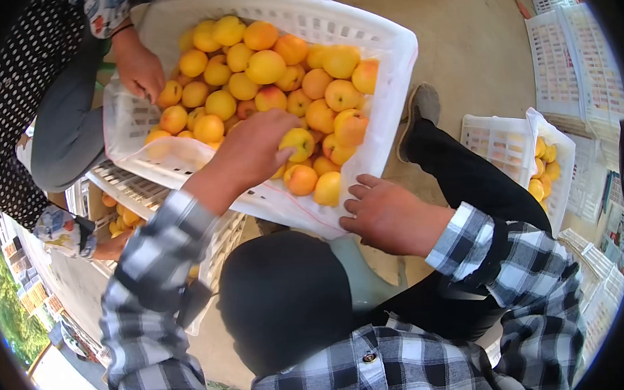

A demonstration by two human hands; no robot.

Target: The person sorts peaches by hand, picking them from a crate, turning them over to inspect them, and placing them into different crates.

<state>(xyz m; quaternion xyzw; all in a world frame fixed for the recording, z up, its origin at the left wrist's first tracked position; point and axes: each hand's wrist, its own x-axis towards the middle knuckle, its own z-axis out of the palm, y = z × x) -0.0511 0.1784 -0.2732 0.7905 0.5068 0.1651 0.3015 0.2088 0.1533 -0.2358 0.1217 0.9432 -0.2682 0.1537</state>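
Observation:
A white plastic crate (377, 30) with a pale liner tilts in front of me, filled with yellow-orange apricots (265, 67), some blushed red. My left hand (252, 145) reaches over the near side of the crate. Its thumb and curled fingers close on a yellow apricot (297, 145) lying among the others; part of the grip is hidden behind the hand. At the crate's near right corner, my right hand (395, 215) lies against the lined rim with fingers apart and holds no fruit.
Across the crate, another person's hand (139, 66) touches fruit at the far left; their other hand (113, 246) is by a lower crate (122, 189) of apricots. A smaller crate (494, 141) with fruit stands right, near stacked white crates (561, 65). My leg (460, 171) extends between.

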